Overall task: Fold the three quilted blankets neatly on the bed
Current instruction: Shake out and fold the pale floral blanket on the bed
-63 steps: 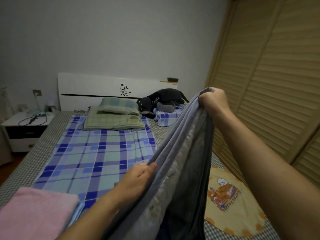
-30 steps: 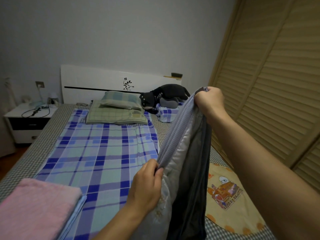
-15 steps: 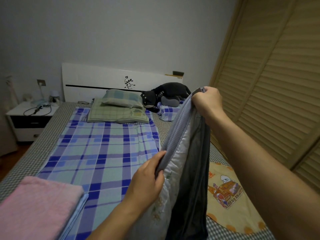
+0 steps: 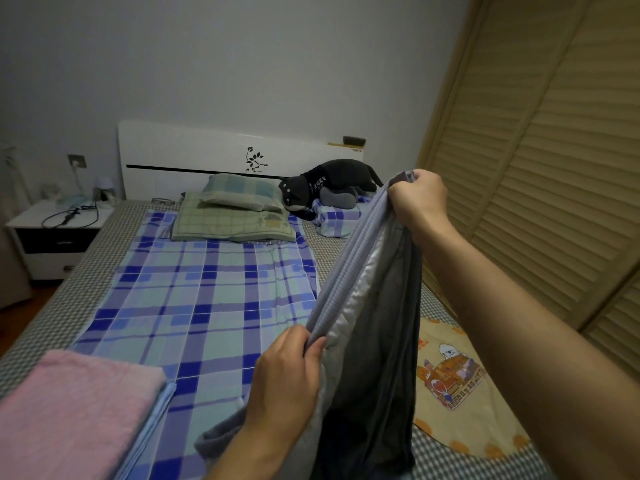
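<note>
Checked bed; both hands pinch ribbed grey quilted blanket.

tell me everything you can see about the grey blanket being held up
The grey blanket hangs gathered in long folds above the bed. Its outer face is pale grey-blue with a fine waffle-like texture; a shiny silvery lining and a darker grey layer show inside the folds. The right hand grips its top edge, held high; the left hand pinches the same edge lower down, so the edge slants. Its lower end drops out of view, with a bit lying on the plaid sheet.
</note>
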